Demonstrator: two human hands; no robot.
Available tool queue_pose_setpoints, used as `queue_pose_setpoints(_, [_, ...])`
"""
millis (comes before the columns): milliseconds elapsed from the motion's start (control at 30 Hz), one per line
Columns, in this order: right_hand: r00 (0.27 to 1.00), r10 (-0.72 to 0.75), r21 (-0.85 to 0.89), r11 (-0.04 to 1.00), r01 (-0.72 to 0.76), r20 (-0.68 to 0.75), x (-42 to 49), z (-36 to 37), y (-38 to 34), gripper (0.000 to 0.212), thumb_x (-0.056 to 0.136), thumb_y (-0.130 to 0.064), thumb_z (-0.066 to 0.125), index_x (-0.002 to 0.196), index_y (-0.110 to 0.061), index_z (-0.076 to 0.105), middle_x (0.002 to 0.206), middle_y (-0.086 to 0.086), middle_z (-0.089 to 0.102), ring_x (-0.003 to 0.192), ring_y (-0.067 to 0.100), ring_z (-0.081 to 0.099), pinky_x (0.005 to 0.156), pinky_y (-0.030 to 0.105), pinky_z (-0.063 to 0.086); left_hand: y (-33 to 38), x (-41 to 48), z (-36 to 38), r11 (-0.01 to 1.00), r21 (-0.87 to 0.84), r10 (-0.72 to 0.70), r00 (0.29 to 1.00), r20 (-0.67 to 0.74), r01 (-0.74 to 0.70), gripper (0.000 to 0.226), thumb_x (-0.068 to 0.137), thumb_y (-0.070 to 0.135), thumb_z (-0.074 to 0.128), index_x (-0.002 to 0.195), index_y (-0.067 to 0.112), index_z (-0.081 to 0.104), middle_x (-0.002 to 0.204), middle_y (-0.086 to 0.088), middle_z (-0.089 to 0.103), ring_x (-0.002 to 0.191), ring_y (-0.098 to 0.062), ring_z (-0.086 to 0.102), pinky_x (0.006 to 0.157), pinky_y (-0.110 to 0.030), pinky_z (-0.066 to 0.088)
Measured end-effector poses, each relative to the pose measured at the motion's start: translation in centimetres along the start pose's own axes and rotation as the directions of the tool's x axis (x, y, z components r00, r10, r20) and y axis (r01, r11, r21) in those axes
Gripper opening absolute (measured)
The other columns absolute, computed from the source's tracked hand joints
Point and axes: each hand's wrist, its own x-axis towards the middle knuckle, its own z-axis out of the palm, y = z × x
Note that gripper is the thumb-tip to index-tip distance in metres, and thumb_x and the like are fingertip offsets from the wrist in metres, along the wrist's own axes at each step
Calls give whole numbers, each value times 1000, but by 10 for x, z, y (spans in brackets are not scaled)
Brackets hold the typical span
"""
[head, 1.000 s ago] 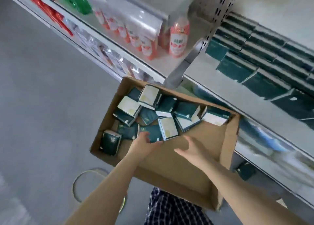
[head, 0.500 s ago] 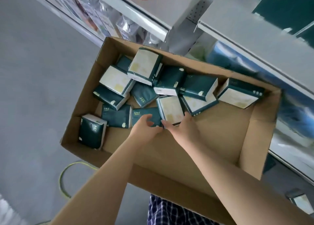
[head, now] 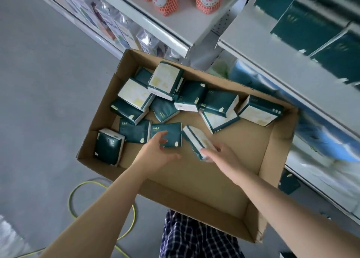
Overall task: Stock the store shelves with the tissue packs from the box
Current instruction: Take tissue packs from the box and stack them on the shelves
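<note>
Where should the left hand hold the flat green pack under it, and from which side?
Its near edge, probably, from the person's side: the flat pack has bare box floor there, so the left hand can slip its thumb under. A neighbour pack crowds its left, the tilted pack in the right hand its right.

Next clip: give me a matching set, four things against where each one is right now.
Things:
1. tilted pack
2. yellow cable
3. orange bottles
4. corner pack

Places:
a. on the floor
b. gripped by the right hand
c. upright in the box, left corner
d. on a shelf

Pairs: 1-b, 2-a, 3-d, 4-c
</note>
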Motion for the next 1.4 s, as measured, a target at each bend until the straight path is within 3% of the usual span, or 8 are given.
queue_pose_setpoints(267, [904, 266, 281, 888, -365, 334, -107, -76, -41, 50, 79, -60, 55, 101, -15, 61, 95, 13, 58, 89, 26, 54, 81, 40, 45, 81, -106, -41, 991, -121, 74, 979, 192, -51, 131, 48, 56, 88, 159, 44, 18, 154, 7, 43, 143, -16, 40, 102, -28, 45])
queue_pose_setpoints(467, [827, 269, 64, 937, -342, 493, -177, -100, -86, 50, 77, -65, 46, 90, -17, 51, 64, 0, 52, 61, 17, 46, 54, 26, 38, 133, -182, -57, 990, -24, 136, 930, 341, -136, 104, 71, 45, 89, 156, 45, 29, 146, 6, 55, 133, -18, 54, 118, -43, 38])
queue_pose_setpoints(600, [841, 249, -31, 963, -267, 480, -225, -106, -120, 51, 73, -71, 49, 81, -20, 51, 65, -1, 53, 58, 15, 48, 58, 27, 34, 169, -223, -74, 962, 95, 197, 891, 409, -256, 57, 77, 46, 85, 129, 40, 63, 117, 15, 72, 108, -7, 69, 101, -35, 54])
queue_pose_setpoints(800, [934, 114, 284, 934, -217, 338, -280, -120, -134, 121, 32, -101, 56, 115, -13, 66, 98, 5, 77, 96, 26, 66, 86, 41, 51, 214, -257, -110, 985, -89, 170, 934, 315, -150, 33, 79, 35, 86, 107, 24, 75, 103, 2, 79, 95, -16, 76, 83, -31, 61])
queue_pose_setpoints(900, [964, 30, 494, 854, -162, 264, -302, -116, -124, 108, 49, -93, 55, 125, -16, 61, 108, 6, 76, 109, 28, 68, 97, 52, 50, 225, -272, -111, 909, -414, 115, 984, 139, -48, 39, 72, 36, 87, 104, 17, 74, 102, -3, 79, 95, -21, 75, 89, -34, 59])
queue_pose_setpoints(1100, [948, -164, 724, 684, -90, 273, -330, -92, -134, 73, 73, -63, 66, 134, -23, 56, 131, -1, 66, 124, 21, 59, 110, 55, 38, 236, -296, -81, 457, -881, -76, 992, 100, 124, 39, 89, 33, 76, 117, 10, 64, 78, -6, 63, 61, -14, 58, 50, -22, 49])
queue_pose_setpoints(1233, [963, -182, 851, 519, -78, 199, -335, -94, -169, 63, 66, -48, 83, 119, -17, 71, 121, 1, 72, 119, 22, 59, 110, 48, 37, 253, -311, -66, 490, -862, 24, 987, 158, 126, 28, 80, 36, 80, 100, 16, 76, 91, -1, 72, 76, -12, 61, 62, -23, 49])
queue_pose_setpoints(1400, [986, -150, 829, 559, 28, 69, -336, -116, -195, 41, 75, -42, 81, 107, -18, 71, 93, 0, 77, 91, 17, 69, 85, 36, 49, 277, -321, -64, 655, -747, 82, 972, 219, 113, 35, 93, 40, 69, 118, 16, 71, 111, 2, 74, 92, -9, 67, 78, -24, 49])
